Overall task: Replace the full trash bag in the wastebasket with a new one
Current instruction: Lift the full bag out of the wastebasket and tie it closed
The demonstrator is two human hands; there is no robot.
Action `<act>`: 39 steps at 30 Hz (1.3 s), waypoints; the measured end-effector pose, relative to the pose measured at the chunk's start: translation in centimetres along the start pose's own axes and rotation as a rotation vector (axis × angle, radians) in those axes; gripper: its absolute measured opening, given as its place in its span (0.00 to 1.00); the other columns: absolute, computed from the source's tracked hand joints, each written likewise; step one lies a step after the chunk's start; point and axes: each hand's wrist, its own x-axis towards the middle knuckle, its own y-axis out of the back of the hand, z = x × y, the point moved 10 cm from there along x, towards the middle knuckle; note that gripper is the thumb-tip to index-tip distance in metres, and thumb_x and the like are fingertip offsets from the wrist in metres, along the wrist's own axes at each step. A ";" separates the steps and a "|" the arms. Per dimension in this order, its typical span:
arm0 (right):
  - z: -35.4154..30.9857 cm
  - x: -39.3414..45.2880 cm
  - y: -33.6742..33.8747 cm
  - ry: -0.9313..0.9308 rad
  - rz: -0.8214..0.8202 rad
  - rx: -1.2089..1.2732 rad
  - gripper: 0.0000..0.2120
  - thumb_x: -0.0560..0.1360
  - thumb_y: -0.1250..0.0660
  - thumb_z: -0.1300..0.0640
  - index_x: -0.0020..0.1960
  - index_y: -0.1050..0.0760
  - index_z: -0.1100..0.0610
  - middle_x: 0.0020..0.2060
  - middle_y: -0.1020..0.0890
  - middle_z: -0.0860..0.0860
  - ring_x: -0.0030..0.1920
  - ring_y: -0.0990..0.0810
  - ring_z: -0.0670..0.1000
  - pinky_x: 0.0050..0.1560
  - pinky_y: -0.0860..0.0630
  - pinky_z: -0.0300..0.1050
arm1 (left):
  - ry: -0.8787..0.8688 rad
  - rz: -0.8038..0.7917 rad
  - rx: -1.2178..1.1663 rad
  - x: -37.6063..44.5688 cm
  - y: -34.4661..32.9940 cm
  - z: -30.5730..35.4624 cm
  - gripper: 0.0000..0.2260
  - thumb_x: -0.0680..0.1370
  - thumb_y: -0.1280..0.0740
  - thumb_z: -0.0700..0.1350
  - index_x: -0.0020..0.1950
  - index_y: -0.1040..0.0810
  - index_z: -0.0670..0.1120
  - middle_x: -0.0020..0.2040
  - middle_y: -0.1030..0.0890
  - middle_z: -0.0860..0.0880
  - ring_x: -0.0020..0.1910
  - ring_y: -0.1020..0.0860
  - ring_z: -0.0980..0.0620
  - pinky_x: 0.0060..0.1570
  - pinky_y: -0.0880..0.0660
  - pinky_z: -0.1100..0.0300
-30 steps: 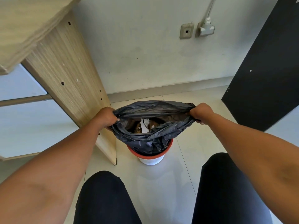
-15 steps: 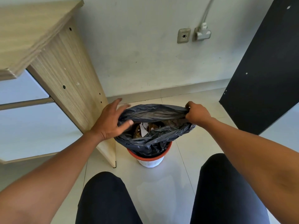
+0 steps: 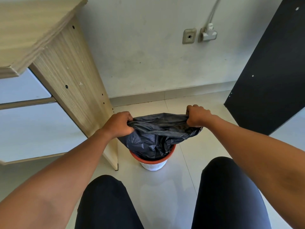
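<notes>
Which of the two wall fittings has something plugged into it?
The right-hand wall fitting, nearer the black panel: a white plug with a cable running up sits in it. The left-hand fitting shows only a bare faceplate.

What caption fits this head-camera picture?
Both hands, left hand and right hand, grip the black trash bag bunched above the red-rimmed wastebasket.

The dark trash bag stood partly raised out of the white, orange-rimmed wastebasket on the floor, its crumpled mouth pulled closed and flat.
</notes>
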 end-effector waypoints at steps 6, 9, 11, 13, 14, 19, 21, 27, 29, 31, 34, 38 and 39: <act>-6.3 -0.7 -1.5 0.309 -0.180 0.026 0.60 0.62 0.32 0.22 0.82 0.57 0.45 0.80 0.39 0.54 0.79 0.42 0.61 0.73 0.59 0.77 | 0.043 0.022 -0.208 1.0 1.2 -1.1 0.12 0.71 0.24 0.39 0.44 0.25 0.51 0.41 0.19 0.49 0.40 0.22 0.49 0.42 0.26 0.55; -8.9 -1.2 -3.4 0.403 -0.183 -0.143 0.72 0.53 0.32 0.17 0.80 0.69 0.43 0.82 0.47 0.53 0.82 0.52 0.60 0.69 0.64 0.81 | 0.096 -0.055 -0.223 1.5 0.4 -1.8 0.22 0.72 0.25 0.39 0.61 0.26 0.54 0.46 0.20 0.47 0.45 0.21 0.46 0.46 0.24 0.52; -10.2 -1.3 -4.2 0.443 -0.120 -0.226 0.71 0.56 0.30 0.20 0.80 0.69 0.46 0.81 0.42 0.55 0.81 0.48 0.61 0.69 0.65 0.81 | 0.117 -0.115 -0.204 1.8 -0.3 -2.1 0.25 0.72 0.26 0.39 0.67 0.23 0.55 0.48 0.19 0.50 0.50 0.19 0.48 0.53 0.24 0.53; -11.1 -1.3 -4.6 0.467 -0.030 -0.248 0.59 0.67 0.28 0.31 0.82 0.59 0.50 0.74 0.30 0.56 0.75 0.34 0.61 0.70 0.62 0.80 | 0.109 -0.183 -0.179 1.8 -1.0 -2.0 0.16 0.72 0.25 0.41 0.58 0.15 0.54 0.48 0.15 0.53 0.52 0.18 0.50 0.57 0.22 0.53; -11.4 -1.4 -4.6 0.479 0.003 -0.233 0.47 0.72 0.29 0.39 0.82 0.51 0.52 0.69 0.25 0.56 0.70 0.27 0.60 0.73 0.58 0.78 | 0.111 -0.216 -0.161 1.7 -1.3 -2.0 0.09 0.73 0.24 0.44 0.52 0.13 0.53 0.45 0.15 0.53 0.51 0.17 0.50 0.54 0.22 0.53; -11.4 -1.7 -6.3 0.470 -0.083 -0.101 0.17 0.74 0.32 0.59 0.63 0.23 0.55 0.52 0.19 0.56 0.52 0.20 0.59 0.52 0.23 0.52 | 0.195 -0.334 -0.142 0.7 -3.1 -2.1 0.19 0.64 0.20 0.65 0.37 0.14 0.50 0.29 0.19 0.54 0.32 0.23 0.54 0.35 0.29 0.61; -11.4 -1.8 -6.8 0.429 -0.115 -0.147 0.17 0.75 0.33 0.58 0.64 0.23 0.55 0.51 0.19 0.56 0.48 0.21 0.58 0.49 0.23 0.51 | 0.213 -0.319 -0.079 0.9 -3.7 -2.3 0.26 0.66 0.24 0.69 0.39 0.14 0.45 0.34 0.17 0.46 0.34 0.22 0.51 0.37 0.29 0.58; -12.6 -1.9 -7.8 0.347 -0.254 -0.224 0.26 0.74 0.32 0.48 0.69 0.30 0.53 0.53 0.20 0.52 0.55 0.23 0.58 0.71 0.41 0.74 | 0.220 -0.296 -0.008 1.4 -4.9 -1.8 0.27 0.76 0.31 0.66 0.35 0.22 0.42 0.32 0.23 0.45 0.33 0.25 0.49 0.35 0.32 0.56; -14.4 -2.0 -7.4 0.442 -0.188 0.078 0.41 0.72 0.31 0.37 0.78 0.42 0.50 0.67 0.22 0.52 0.66 0.24 0.58 0.72 0.38 0.71 | 0.200 -0.286 0.010 1.8 -4.6 -1.6 0.26 0.76 0.30 0.65 0.36 0.21 0.41 0.33 0.22 0.45 0.34 0.25 0.48 0.36 0.31 0.56; -16.2 -2.5 -7.2 0.543 -0.080 0.220 0.45 0.75 0.37 0.33 0.82 0.53 0.51 0.73 0.27 0.56 0.69 0.27 0.60 0.70 0.31 0.63 | 0.164 -0.271 0.028 2.2 -3.9 -1.0 0.24 0.76 0.30 0.64 0.38 0.20 0.42 0.35 0.20 0.44 0.36 0.24 0.47 0.37 0.30 0.55; -17.4 -3.0 -9.7 0.551 -0.041 0.114 0.39 0.81 0.49 0.35 0.83 0.60 0.53 0.75 0.31 0.60 0.72 0.30 0.62 0.73 0.38 0.68 | 0.131 -0.315 0.083 2.3 -3.2 -0.2 0.21 0.74 0.27 0.64 0.39 0.22 0.46 0.38 0.20 0.47 0.40 0.22 0.47 0.38 0.31 0.56; -17.1 -3.6 -13.4 0.519 -0.100 0.001 0.50 0.74 0.52 0.23 0.83 0.63 0.52 0.80 0.41 0.56 0.80 0.43 0.59 0.77 0.55 0.72 | 0.244 -0.461 0.148 2.0 -2.8 -1.4 0.28 0.67 0.27 0.71 0.47 0.16 0.47 0.45 0.15 0.49 0.47 0.17 0.48 0.48 0.22 0.54; -17.2 -3.8 -14.0 0.523 -0.104 -0.035 0.52 0.72 0.51 0.21 0.82 0.64 0.52 0.81 0.44 0.56 0.81 0.47 0.59 0.77 0.58 0.71 | 0.256 -0.504 0.169 1.9 -2.8 -1.6 0.27 0.66 0.25 0.71 0.48 0.16 0.49 0.47 0.15 0.49 0.47 0.17 0.49 0.52 0.20 0.52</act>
